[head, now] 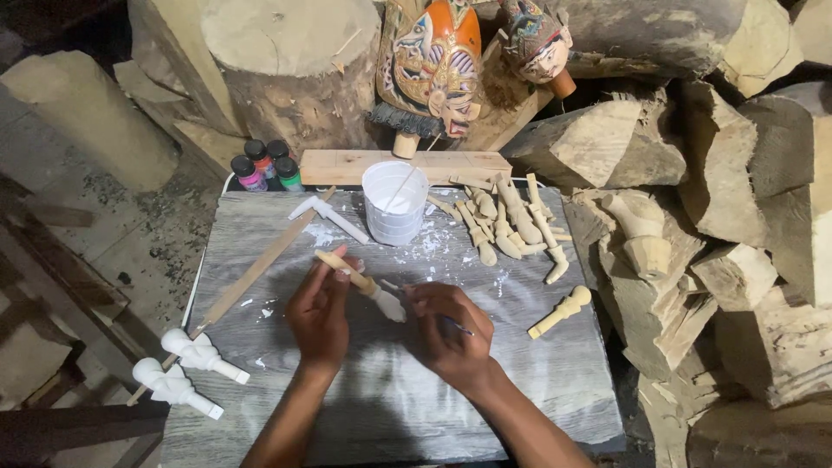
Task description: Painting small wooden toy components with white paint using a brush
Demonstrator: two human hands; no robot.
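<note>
Left hand [319,314] pinches a wooden arm [357,282] above the board [537,364] — its lower end already white. Right hand [446,334] grips a brush [394,288] at that end. Best to turn it slowly — thin, even strokes.

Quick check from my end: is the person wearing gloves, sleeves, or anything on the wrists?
No. The left hand and right hand are bare, with no gloves, rings, watch or bands visible. Both forearms are uncovered down to the frame's bottom edge; no sleeve shows.
</note>
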